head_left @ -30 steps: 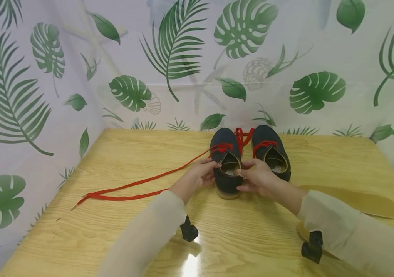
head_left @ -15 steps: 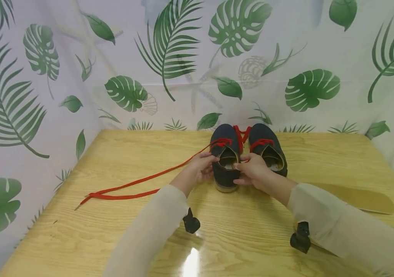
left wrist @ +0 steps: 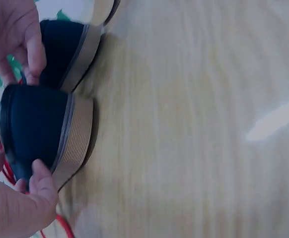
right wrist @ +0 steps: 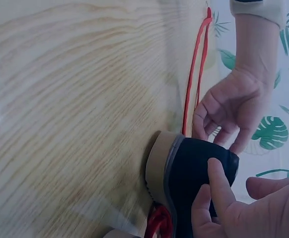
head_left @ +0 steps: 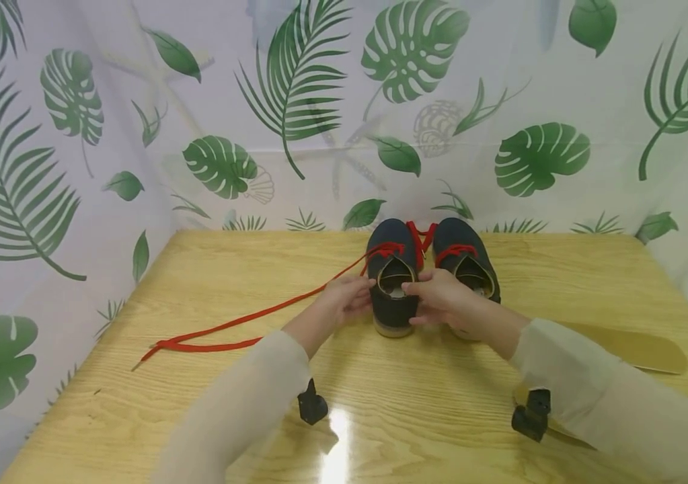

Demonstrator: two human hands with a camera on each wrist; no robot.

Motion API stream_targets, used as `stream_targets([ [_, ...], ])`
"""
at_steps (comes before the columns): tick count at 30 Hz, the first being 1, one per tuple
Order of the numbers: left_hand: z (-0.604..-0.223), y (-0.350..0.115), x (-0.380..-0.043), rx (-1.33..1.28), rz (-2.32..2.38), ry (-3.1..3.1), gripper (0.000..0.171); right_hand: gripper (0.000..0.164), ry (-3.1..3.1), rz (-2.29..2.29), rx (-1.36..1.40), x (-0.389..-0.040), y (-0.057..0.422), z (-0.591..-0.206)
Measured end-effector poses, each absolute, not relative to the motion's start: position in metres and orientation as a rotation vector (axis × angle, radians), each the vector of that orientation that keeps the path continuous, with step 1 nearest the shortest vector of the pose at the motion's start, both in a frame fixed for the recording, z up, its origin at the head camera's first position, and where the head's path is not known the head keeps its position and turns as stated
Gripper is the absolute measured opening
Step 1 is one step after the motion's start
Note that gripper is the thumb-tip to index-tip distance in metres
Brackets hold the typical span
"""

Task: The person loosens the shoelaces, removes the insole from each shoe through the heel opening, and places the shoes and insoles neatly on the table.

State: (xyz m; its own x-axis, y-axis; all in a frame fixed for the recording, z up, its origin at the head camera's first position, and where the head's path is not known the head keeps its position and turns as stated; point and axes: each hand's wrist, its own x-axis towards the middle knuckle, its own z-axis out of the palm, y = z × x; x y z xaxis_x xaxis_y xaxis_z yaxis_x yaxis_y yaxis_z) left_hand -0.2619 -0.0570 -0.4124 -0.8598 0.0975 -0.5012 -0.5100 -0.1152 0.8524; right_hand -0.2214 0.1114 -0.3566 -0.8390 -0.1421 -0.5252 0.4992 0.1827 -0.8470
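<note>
Two dark navy shoes with red laces stand side by side at the back of the table, toes away from me. My left hand [head_left: 346, 298] is at the outer side of the left shoe [head_left: 393, 312], its fingertips right at the collar and heel side. My right hand [head_left: 442, 296] lies between the shoes, thumb over the left shoe's opening and the other fingers along its heel. In the right wrist view that thumb stands apart from the shoe, with the fingers loosely bent. The right shoe [head_left: 461, 236] is partly hidden behind my right hand.
A long red lace [head_left: 247, 317] from the left shoe stretches across the table to the left. On the right lies a flat tan insole-shaped piece [head_left: 634, 346]; another tan piece is mostly under my right sleeve. A leaf-print cloth [head_left: 319, 134] hangs behind the table.
My left thumb has drawn back from inside the left shoe's opening to its outer edge. My right hand has shifted slightly, with its thumb more loosely over the opening. The shoes look nearly unmoved.
</note>
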Motion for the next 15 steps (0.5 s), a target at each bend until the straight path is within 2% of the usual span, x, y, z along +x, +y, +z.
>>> stream_targets([
  [7, -0.413, -0.065, -0.245, -0.457, 1.999, 1.753, 0.04, 0.06, 2.175, -1.563, 0.121, -0.204, 0.128, -0.353],
  [15, -0.411, -0.093, -0.224, -0.205, 1.737, 1.858, 0.038, 0.058, 2.686, -1.237, -0.189, -0.165, 0.14, -0.357],
])
